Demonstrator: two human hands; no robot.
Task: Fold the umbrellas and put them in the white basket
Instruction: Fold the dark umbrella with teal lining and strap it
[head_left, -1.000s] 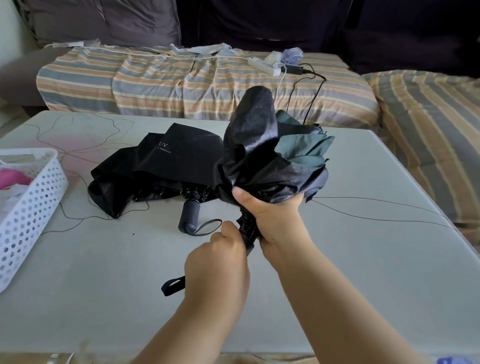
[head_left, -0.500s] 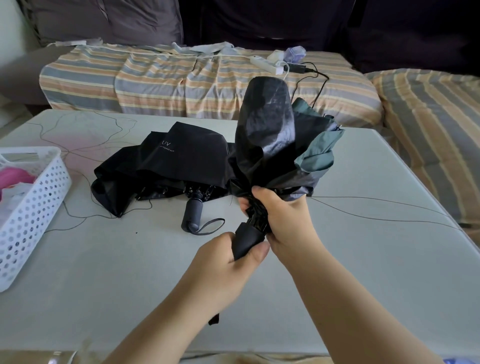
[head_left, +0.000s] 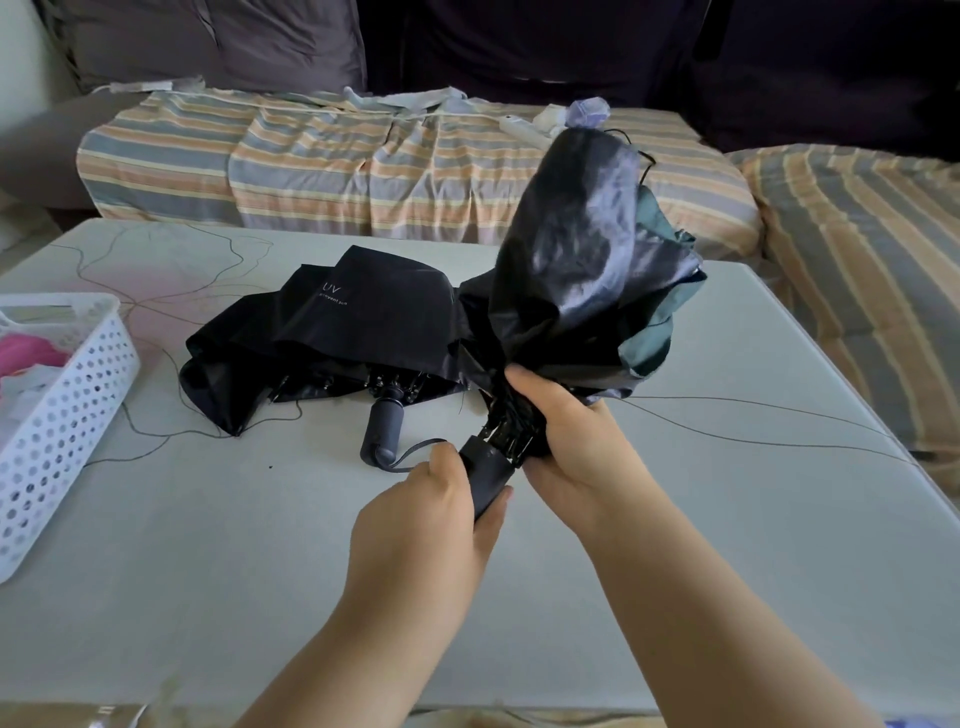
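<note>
Gripping glossy crumpled umbrella (head_left: 582, 270), smooth cylindrical handle (head_left: 485, 475): both hands.

head-worn view, angled forward and down, close over table (head_left: 208, 545), sofa (head_left: 363, 171) beyond

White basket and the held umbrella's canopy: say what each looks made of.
White basket: looks like moulded plastic, matt, with rigid walls pierced by rows of round holes. Held umbrella's canopy: thin woven synthetic cloth, probably coated, since its black face shows a soft sheen and it creases limply; a teal face shows at the right.
</note>
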